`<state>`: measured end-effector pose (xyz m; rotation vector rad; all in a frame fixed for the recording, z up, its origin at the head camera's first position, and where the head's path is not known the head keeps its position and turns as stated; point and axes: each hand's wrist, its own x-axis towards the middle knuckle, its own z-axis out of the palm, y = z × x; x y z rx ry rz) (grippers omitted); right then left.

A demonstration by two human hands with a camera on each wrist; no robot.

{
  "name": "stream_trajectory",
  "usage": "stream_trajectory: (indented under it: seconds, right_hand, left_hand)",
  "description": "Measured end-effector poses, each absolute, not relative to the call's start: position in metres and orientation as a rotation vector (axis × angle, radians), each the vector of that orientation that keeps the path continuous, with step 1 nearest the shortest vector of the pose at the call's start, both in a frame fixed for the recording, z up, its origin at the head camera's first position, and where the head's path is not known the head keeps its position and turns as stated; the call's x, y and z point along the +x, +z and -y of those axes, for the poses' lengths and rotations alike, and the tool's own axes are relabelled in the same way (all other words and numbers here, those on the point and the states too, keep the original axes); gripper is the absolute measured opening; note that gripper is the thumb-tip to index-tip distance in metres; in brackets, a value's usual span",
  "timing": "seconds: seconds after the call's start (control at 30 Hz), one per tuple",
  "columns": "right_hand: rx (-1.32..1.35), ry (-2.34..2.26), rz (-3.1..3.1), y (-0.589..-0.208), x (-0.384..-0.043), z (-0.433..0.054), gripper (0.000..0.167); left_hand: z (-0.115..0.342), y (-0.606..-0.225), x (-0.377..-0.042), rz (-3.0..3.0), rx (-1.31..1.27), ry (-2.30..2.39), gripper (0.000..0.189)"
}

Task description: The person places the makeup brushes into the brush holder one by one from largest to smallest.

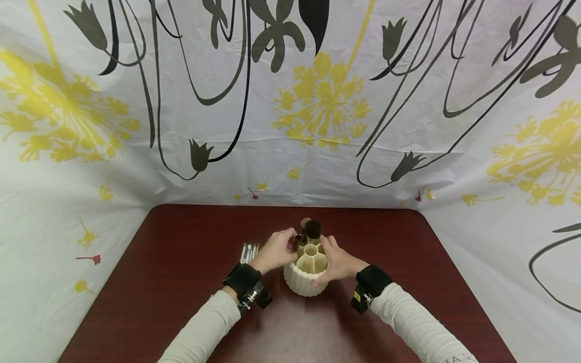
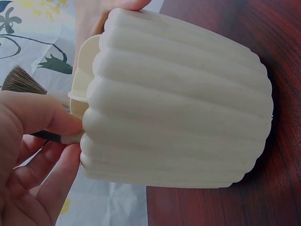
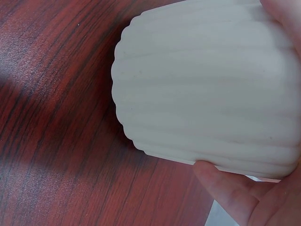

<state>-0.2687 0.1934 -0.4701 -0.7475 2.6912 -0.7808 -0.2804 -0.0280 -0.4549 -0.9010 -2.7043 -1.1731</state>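
Observation:
A cream, ribbed brush holder (image 1: 305, 283), divided into compartments at the top, stands upright on the table. Makeup brushes (image 1: 312, 229) rise from its far side, one with a round dark head. My left hand (image 1: 278, 249) is at the holder's left rim. In the left wrist view, its thumb and fingers pinch a dark-handled makeup brush (image 2: 52, 136) right at the rim, its far end hidden by the hand. Another brush head (image 2: 21, 81) shows behind the thumb. My right hand (image 1: 339, 262) grips the holder from the right, with a fingertip (image 3: 205, 168) against its ribbed wall.
A few slim, light-coloured items (image 1: 249, 252) lie on the table to the left, partly behind the left hand. The dark red wooden table (image 1: 195, 237) ends at a flower-printed white sheet (image 1: 290, 171) behind it.

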Motion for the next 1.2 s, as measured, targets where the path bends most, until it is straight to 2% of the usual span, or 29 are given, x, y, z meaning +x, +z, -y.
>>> stream_trajectory:
  seconds: [0.23,0.77,1.03,1.2]
  right_hand:
    - [-0.746,-0.777,-2.686,-0.47,-0.269,-0.193,0.13]
    - [-0.756,-0.797,-2.685,-0.47,-0.268,-0.192,0.13]
    - [-0.727,-0.815,-2.624,-0.465,-0.266,-0.192,0.13]
    - [-0.767,-0.923,-2.456,-0.461,-0.272,-0.199,0.122]
  left_hand:
    - [0.029,-0.453,-0.28,2.752,-0.91,-1.206,0.033]
    - [0.037,-0.458,-0.285,2.688,-0.87,-1.386,0.027]
    - [0.064,-0.468,-0.296,2.712,-0.673,-1.459,0.026]
    - [0.087,-0.479,-0.304,2.721,-0.564,-1.437,0.022]
